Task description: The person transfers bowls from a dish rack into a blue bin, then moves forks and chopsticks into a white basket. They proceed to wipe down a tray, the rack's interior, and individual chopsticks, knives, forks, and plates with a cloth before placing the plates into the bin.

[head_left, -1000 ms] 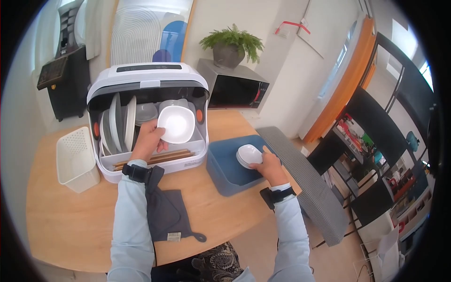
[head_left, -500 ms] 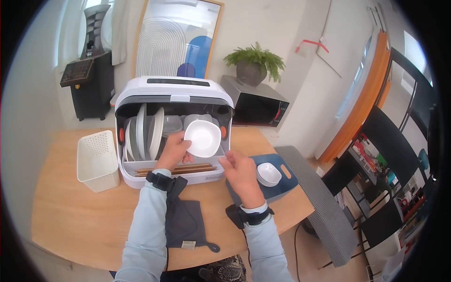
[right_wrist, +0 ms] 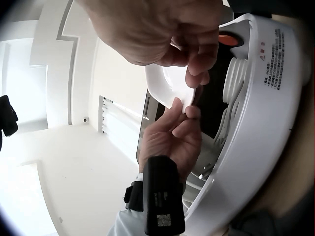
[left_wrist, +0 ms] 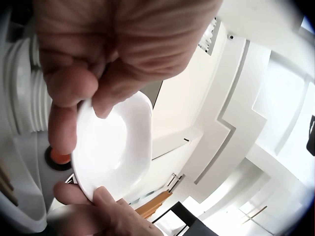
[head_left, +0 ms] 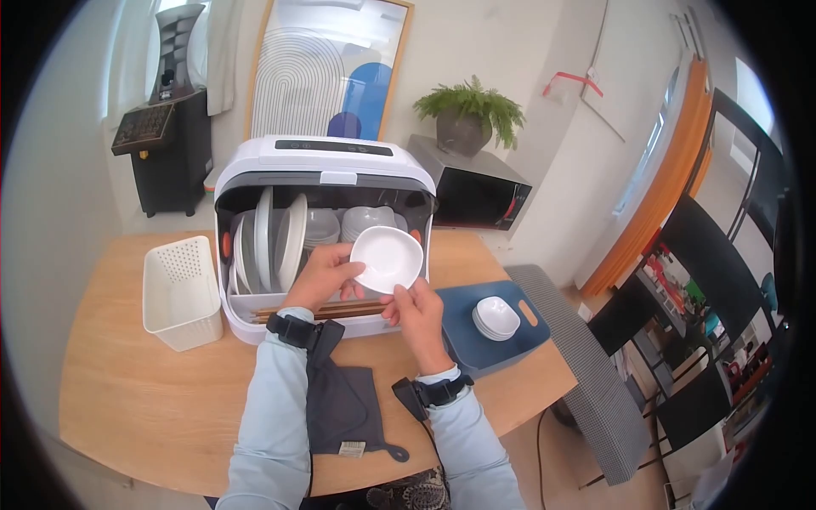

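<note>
A small white square bowl (head_left: pixel 388 257) is held up in front of the dish cabinet (head_left: pixel 280 161). My left hand (head_left: pixel 325 276) pinches its left rim, thumb on the inside. At the lower rim, my right hand (head_left: pixel 415 316) pinches it too, as the left wrist view shows with the thumb over the edge of the bowl (left_wrist: pixel 115 142). Inside the cabinet stand upright plates (head_left: pixel 291 238) and stacked bowls (head_left: pixel 367 219); chopsticks (head_left: pixel 357 308) lie in its front tray. A stack of small white bowls (head_left: pixel 496 316) sits in the blue bin (head_left: pixel 459 308) at the right.
A white perforated basket (head_left: pixel 181 293) stands left of the cabinet. On the wooden table (head_left: pixel 144 391) lies a grey cloth (head_left: pixel 344 408) near the front edge. Behind at the right are a microwave (head_left: pixel 476 191) and a potted fern (head_left: pixel 467 119). A checkered bench (head_left: pixel 586 382) adjoins the table.
My right hand has let go of the bowl stack, leaving it in the blue bin, and moved left to grip the bowl in my left hand. The head view has shifted.
</note>
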{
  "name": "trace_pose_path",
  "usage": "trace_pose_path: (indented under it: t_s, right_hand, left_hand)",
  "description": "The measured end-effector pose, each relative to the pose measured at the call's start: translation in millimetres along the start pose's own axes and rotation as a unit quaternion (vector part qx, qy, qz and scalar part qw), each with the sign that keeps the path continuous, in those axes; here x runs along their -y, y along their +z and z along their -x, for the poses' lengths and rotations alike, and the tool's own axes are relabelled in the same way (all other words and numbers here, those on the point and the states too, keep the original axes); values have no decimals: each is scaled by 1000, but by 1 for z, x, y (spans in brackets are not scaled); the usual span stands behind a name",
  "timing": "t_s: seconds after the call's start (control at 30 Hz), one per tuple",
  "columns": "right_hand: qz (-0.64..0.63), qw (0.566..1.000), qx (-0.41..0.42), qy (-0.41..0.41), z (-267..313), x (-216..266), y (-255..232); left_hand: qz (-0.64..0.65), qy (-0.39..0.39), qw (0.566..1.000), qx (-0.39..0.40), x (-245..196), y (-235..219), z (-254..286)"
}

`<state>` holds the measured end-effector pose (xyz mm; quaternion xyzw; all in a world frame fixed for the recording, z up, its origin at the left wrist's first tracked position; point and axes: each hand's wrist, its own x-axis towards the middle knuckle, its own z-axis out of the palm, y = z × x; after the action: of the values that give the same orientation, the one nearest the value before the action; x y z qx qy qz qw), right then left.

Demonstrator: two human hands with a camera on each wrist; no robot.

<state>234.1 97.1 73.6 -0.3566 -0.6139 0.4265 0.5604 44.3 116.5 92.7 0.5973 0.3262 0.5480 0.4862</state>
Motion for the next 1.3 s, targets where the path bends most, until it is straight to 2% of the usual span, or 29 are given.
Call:
trace_pose_path:
  t_s: [0.1,0.13,0.2,0.27,0.37,0.67,0.8,0.87,0.9,1.0,1.07,1.17,1.27,1.3]
  right_hand:
    - [130,989,-32,-66,8,5,-1]
    - [196,967,-47,-154,7,1,-2]
    - [320,888,-77,-321,4,-9,-6]
    - [338,868,-74,-356,5,-5,-6]
    - [356,848,-75,-385,5,-2,-8]
    - [370,817,-77,-434,9,6,-8]
    - [362,813,-71,-450,10,8,-7]
    - [339,857,-71,-382,13,5,-4]
    - [326,877,-71,-346,15,3,-2]
    - [267,924,-77,-262,15,1,3]
    - [226,943,-82,-232,16,4,4]
    - [171,968,-76,-169,20,20,4]
    - [146,978,-82,-124,21,35,-7]
    - [142,980,-87,-113,20,39,-12]
  left_hand:
    - [-8,6,1000,18,1,-4,-1]
    - [12,11,1000,11,-3,-1,1]
    - [24,46,999,10,-1,0,-1]
    - [9,104,994,23,6,0,-5]
    - [62,72,995,13,3,3,-3]
    - [106,40,993,32,-13,7,7]
    - [56,67,996,24,-8,2,5]
    - [15,84,996,4,2,-2,1]
    - [47,33,998,36,5,-8,2]
    - [-9,0,1000,15,7,-5,0]
    - [-40,-7,999,20,7,-5,0]
    - [10,-49,999,-17,4,-1,0]
    - [44,-39,994,-96,10,-6,-5]
    - [-78,15,988,-131,16,-8,-8]
